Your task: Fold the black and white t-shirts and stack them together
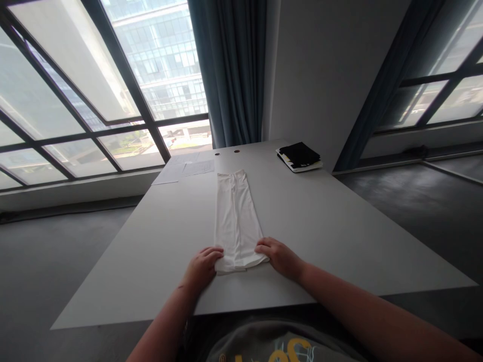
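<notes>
A long white garment (234,221) lies lengthwise on the table in front of me, with a fold or seam down its middle. It looks like a pair of trousers, but I cannot be sure. My left hand (204,264) grips its left edge close to the near hem, fingers bent over the cloth. At the near right corner, my right hand (281,255) holds the other edge with its fingers curled on the fabric. Both thumbs are mostly hidden. The near hem is slightly uneven between my hands, while the far end lies flat.
The white table (320,226) narrows away from me toward a blue curtain (236,75) and a pillar. A stack of folded dark and white cloth (300,156) sits at the far right. Sheets of paper (188,168) lie far left, near two round holes in the tabletop.
</notes>
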A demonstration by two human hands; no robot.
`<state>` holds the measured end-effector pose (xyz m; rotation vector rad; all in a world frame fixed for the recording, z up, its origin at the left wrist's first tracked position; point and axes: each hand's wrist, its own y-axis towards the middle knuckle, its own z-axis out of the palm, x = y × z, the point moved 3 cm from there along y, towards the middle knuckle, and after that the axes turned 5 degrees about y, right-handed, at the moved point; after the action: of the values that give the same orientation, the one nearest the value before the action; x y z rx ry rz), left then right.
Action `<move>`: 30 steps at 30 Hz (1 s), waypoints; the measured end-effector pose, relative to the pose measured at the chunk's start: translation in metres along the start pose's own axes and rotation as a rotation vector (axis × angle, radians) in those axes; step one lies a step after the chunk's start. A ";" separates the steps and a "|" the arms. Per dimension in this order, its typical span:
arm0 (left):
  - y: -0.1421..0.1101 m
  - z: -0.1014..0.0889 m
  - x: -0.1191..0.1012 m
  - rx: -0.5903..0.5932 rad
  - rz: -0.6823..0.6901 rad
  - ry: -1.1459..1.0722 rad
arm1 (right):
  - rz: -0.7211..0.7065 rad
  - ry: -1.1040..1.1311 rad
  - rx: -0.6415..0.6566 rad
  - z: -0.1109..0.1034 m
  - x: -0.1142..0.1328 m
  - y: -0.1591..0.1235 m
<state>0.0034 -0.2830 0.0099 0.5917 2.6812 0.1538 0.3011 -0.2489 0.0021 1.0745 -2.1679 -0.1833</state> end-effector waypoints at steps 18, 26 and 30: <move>0.007 -0.011 -0.036 -0.130 -0.122 -0.413 | 0.316 0.342 -0.218 -0.029 0.003 0.003; 0.101 0.002 0.002 -0.083 -0.469 -0.066 | 0.597 -0.095 -0.147 -0.029 -0.065 0.082; 0.115 0.016 0.019 -0.012 -0.526 0.096 | 0.668 -0.360 -0.021 -0.021 -0.084 0.078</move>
<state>0.0375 -0.1706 0.0102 -0.1393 2.8212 0.0521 0.2991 -0.1321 0.0052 0.2686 -2.7132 -0.0916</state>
